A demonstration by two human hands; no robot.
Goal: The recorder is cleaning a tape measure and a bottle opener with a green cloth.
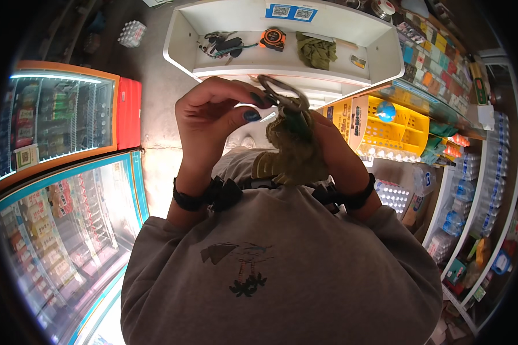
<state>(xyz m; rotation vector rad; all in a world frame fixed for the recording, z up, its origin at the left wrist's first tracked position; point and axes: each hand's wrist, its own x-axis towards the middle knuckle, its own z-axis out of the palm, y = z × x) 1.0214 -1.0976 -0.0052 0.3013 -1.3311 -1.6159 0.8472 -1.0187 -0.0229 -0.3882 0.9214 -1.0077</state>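
A fuzzy olive-green cloth bundle (298,151) hangs in front of my chest, with a dark rigid loop (285,88) at its top. My right hand (330,133) grips the bundle from its right side; most of its fingers are hidden behind it. The thumb and forefinger of my left hand (216,114) pinch at the loop's left edge, their nails painted dark. Beyond my hands, a white open shelf (280,71) holds keys with black fobs (228,45), an orange-and-black tape measure (273,39), a crumpled green cloth (316,51) and a wooden-handled tool (345,43).
Lit glass-fronted coolers (64,110) stand on my left. To the right are a yellow compartment rack (399,133), a glass counter (431,69) with small packs, and shelves (462,189) of bottled water. Wrapped bottles (131,33) sit on the floor at far left.
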